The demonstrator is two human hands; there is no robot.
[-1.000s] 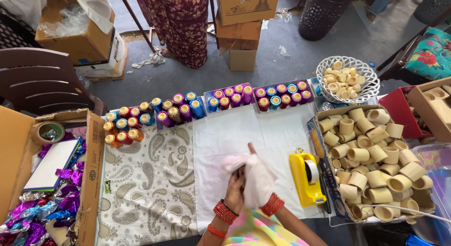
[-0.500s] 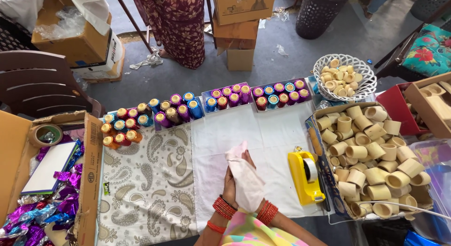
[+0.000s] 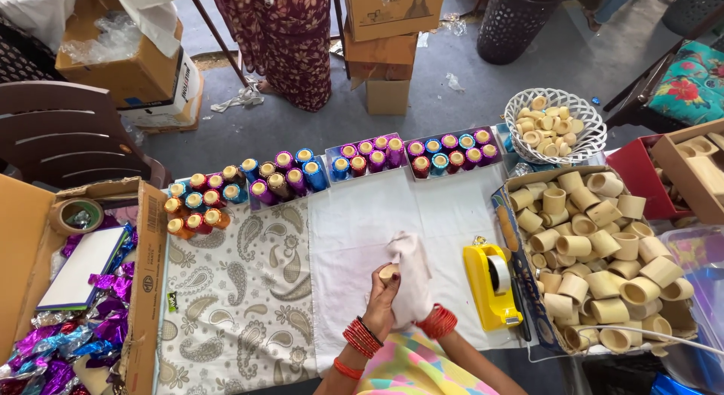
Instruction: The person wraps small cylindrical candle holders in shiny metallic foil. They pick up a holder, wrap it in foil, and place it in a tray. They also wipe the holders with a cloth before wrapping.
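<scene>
My left hand (image 3: 379, 303) grips a small tan cardboard tube (image 3: 388, 273) upright over the white table cloth (image 3: 362, 214). My right hand is wrapped inside a white rag (image 3: 411, 278) and presses it against the tube's side; only its wrist with red bangles (image 3: 436, 321) shows. Both hands are close to my body at the table's near edge.
A yellow tape dispenser (image 3: 492, 285) lies right of my hands. A box of bare tan tubes (image 3: 596, 252) stands at the right, a white basket of tubes (image 3: 554, 127) behind it. Rows of foil-wrapped tubes (image 3: 332, 169) line the far edge. A box with foil scraps (image 3: 68, 319) stands left.
The rag hung loose over both hands before; now the tube shows in my left hand and the rag is bunched on its right side.
</scene>
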